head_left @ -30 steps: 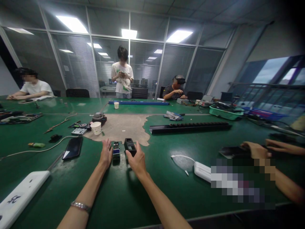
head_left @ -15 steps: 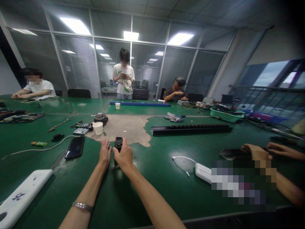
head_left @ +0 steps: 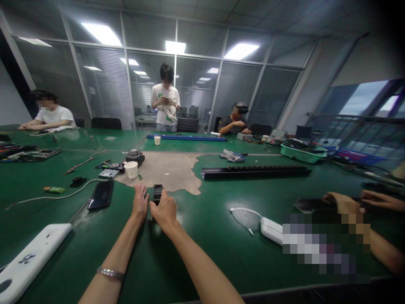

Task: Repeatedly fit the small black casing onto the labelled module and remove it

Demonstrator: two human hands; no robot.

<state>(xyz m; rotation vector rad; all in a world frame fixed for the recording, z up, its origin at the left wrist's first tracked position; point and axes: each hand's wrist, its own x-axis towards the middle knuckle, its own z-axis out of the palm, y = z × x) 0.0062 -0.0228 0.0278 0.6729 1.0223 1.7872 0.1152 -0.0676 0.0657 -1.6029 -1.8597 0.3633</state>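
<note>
One box sits below and left of the frame's centre, grasped in my right hand, which hides its near end. My left hand stands beside it, fingers loose and parted; I cannot tell whether they touch it. The cup is just beyond my left fingertips, the phone farther left. A rail lies right of centre, a neighbour's hand at the right edge.

On my feed I see the right hand around a black block, the left hand spread just left, a paper cup farther off.
</note>
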